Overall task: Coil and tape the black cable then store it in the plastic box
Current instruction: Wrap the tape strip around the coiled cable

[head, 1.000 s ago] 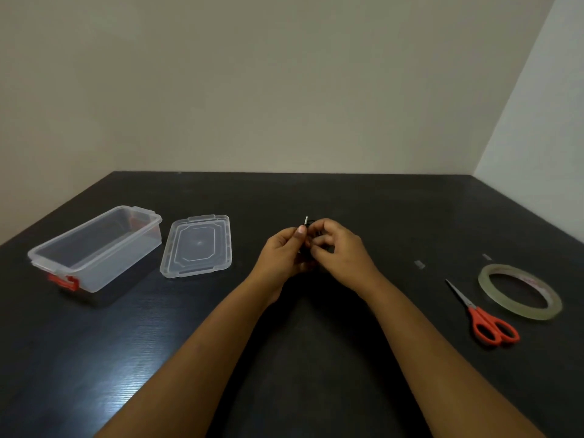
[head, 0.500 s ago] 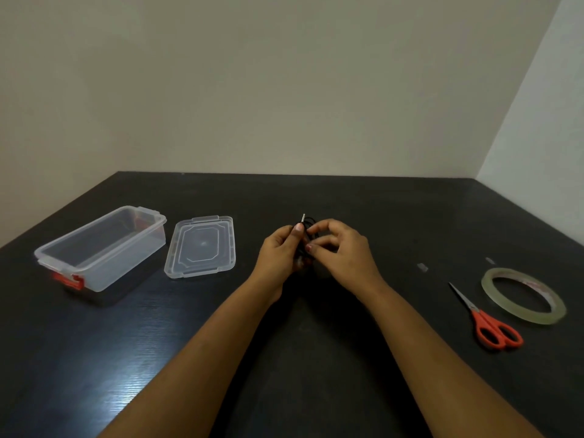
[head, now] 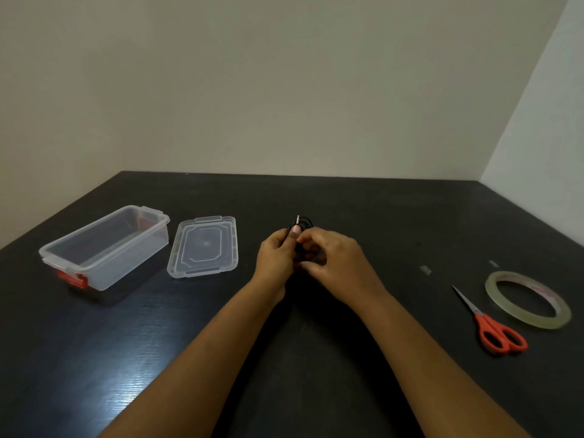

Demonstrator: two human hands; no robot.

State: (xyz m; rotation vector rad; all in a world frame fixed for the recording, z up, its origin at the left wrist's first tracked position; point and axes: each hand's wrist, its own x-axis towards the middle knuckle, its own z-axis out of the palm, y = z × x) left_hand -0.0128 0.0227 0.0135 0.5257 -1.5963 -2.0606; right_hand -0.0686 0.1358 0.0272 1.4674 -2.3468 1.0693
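A coiled black cable (head: 306,223) with a small metal plug sticking up is held above the middle of the dark table. My left hand (head: 274,255) pinches the coil from the left, thumb near the plug. My right hand (head: 335,263) grips it from the right with curled fingers, hiding most of the coil. The clear plastic box (head: 104,248) with red latches stands open at the left. Its clear lid (head: 203,246) lies flat beside it. A roll of clear tape (head: 527,299) lies at the right.
Orange-handled scissors (head: 488,325) lie just left of the tape roll. Two small cut tape pieces (head: 426,269) are stuck on the dark table (head: 316,197) behind the scissors. Walls close the table's far and right sides.
Both hands stayed together on the coil; the right hand's fingers shifted slightly over it. The view drifted a little.
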